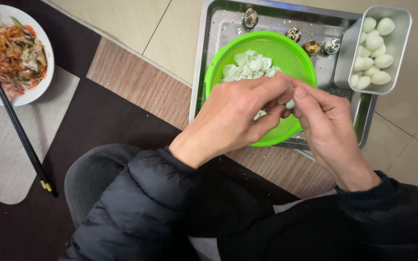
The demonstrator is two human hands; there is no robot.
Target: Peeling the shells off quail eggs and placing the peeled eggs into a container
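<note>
Both hands meet over the green basket point(267, 48). The left hand point(233, 121) and the right hand point(330, 130) pinch one small white egg point(291, 103) between their fingertips. The egg's long way seems to run up and down, mostly hidden. Peeled eggs point(373, 53) fill a metal box point(402, 29) on the tray point(204, 58).

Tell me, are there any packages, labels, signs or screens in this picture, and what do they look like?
None: no packaging, label, sign or screen shows.
Nearest to a package: an open rectangular metal container of peeled white eggs, standing at the right end of the steel tray.
</note>
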